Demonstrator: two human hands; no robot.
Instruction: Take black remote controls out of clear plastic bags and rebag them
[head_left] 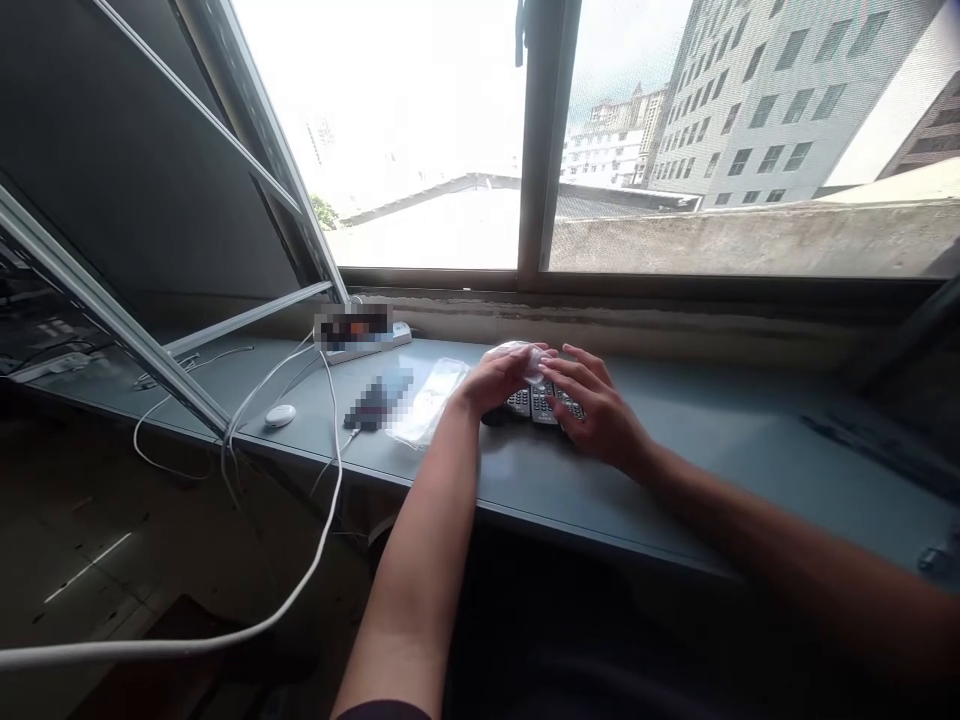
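Observation:
My left hand is closed on a crumpled clear plastic bag, above the middle of the desk. My right hand is beside it, its fingers bent and apart, with the fingertips at the right side of the bag. Whether they touch the bag, I cannot tell. Under both hands several dark remote controls with rows of small buttons lie side by side; the hands partly cover them. Just left of my left hand, a stack of flat clear plastic bags rests on the desk.
The grey desk runs along below the window. Left of the bags are a blurred-out dark object, a round white disc and a power strip. White cables hang over the front edge, near a slanted metal frame.

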